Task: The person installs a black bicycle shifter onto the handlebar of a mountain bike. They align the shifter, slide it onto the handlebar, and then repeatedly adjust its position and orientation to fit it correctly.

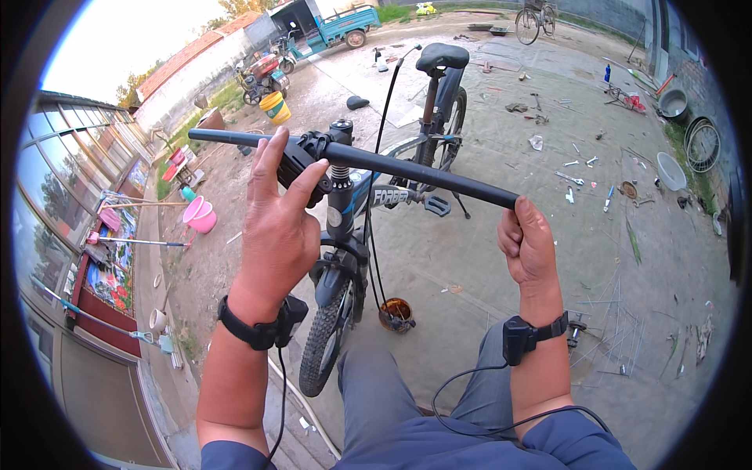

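Yard [489, 270]; hands [278, 239] [531, 243] apart at handlebar [419, 170].

Black handlebar [423, 172], dark bicycle frame [339, 210] with blue accents
The saddle [442, 56] and wrist straps [249, 325] are black, the trousers [380, 392] grey, the sleeves [576, 442] navy; the bucket [275, 107] is yellow, the pail [200, 217] pink, the cargo tricycle [348, 27] teal, the roof [196, 50] orange-red.

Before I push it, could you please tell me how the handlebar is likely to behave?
The handlebar is probably stiff, as it shows no sag toward its end at the right hand. Its smooth-looking surface, without grips, might feel slippery.
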`<state>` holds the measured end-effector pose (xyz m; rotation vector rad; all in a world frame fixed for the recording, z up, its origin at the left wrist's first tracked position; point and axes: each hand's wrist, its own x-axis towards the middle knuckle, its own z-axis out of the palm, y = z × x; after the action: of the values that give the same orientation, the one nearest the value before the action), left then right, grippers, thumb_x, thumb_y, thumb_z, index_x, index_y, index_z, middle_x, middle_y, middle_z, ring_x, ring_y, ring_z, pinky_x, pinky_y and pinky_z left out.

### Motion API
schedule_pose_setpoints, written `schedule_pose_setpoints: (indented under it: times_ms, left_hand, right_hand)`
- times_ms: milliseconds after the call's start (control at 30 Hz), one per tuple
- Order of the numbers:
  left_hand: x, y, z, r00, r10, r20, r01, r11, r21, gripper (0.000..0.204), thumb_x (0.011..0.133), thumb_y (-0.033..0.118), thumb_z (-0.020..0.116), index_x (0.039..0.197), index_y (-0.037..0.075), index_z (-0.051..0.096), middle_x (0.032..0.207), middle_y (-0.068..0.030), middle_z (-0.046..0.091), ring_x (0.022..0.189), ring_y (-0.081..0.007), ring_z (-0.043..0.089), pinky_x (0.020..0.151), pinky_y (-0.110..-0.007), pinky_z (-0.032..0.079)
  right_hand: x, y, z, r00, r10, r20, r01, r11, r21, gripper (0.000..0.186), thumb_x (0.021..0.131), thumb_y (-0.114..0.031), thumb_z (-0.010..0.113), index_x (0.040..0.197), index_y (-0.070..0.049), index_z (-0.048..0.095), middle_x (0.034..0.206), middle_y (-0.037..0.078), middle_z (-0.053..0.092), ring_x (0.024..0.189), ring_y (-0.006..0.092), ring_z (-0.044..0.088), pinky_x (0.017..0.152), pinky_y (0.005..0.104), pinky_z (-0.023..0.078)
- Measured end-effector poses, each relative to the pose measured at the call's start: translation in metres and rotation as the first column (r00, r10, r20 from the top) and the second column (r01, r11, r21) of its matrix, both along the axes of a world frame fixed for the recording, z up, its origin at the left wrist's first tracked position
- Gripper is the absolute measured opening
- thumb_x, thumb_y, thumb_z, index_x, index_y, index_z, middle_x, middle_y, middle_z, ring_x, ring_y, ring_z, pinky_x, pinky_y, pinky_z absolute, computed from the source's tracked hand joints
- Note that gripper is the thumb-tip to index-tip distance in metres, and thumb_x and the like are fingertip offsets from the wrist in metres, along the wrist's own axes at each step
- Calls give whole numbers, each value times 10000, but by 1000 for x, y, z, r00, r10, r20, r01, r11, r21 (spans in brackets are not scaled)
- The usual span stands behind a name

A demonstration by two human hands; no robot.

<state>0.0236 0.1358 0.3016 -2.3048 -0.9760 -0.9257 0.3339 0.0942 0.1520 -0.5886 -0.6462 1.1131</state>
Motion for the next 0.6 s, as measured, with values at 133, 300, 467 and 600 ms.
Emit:
schedule_pose_setpoints:
  times_ms: [133,300,467,600]
  left_hand:
    - [-3,-2,-8,963,-89,253,106,993,-52,630,804,165,800,1373,55,554,1533,-243,356,1416,-421,401,1140,-481,372]
    - [3,3,-15,786,100,611,165,917,-362,930,848,321,835,1524,-12,288,1399,-228,496,1235,-310,574,978,-408,518]
    - [-1,10,-8,737,138,661,271,836,-477,803,871,131,761,1509,-22,299,1255,-187,609,1080,-249,665,909,-384,556]
    - [-12,14,3,909,135,395,10,939,-344,742,826,-23,658,1501,61,361,1233,-192,616,1098,-292,660,956,-396,527]
  right_hand:
    - [0,1,1,1000,6,-3,-6,1000,-1,362,1045,-302,590,726,-176,473,601,-96,329,490,33,282,440,237,207]
    - [-1,1,1,1000,9,-2,-9,1000,7,372,1041,-304,595,715,-177,468,594,-91,327,485,37,283,440,238,210]
    - [0,2,-1,1000,6,-15,-6,1000,3,344,1036,-298,605,737,-175,487,603,-95,329,493,33,285,439,234,216]
    - [1,2,-3,999,11,-34,-11,1000,16,312,1032,-291,613,763,-173,508,612,-97,334,500,29,288,440,228,223]
